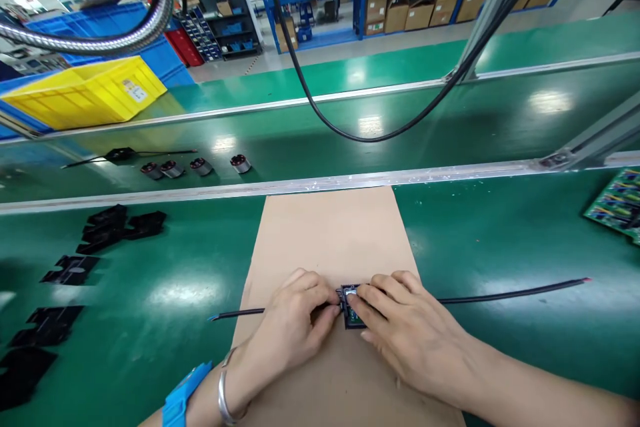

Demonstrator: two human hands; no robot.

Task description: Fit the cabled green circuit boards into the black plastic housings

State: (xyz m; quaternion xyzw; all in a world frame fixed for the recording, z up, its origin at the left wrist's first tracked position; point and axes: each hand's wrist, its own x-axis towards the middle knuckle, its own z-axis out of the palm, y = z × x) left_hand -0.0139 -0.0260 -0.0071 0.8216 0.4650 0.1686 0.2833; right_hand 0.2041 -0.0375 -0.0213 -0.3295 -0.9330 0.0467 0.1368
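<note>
A small black case (354, 324) with a circuit board inside lies on a brown cardboard sheet (335, 227). Black cable runs out on both sides, its left part (240, 313) ending in a blue tip and its right part (515, 294) in a red tip. My left hand (303, 317) is closed, thumb and fingers pinching the cable at the case's left edge. Over the case's right side lies my right hand (407, 327), its fingers close together and pressing on the board; they cover much of it.
Black plastic pieces (103, 230) lie on the green table (190, 347) at left. Beyond a metal rail (320, 183) are several metal cylinders (241, 163) and a yellow bin (90, 93). Green circuit boards (617, 203) lie at right. A black cable (370, 139) hangs overhead.
</note>
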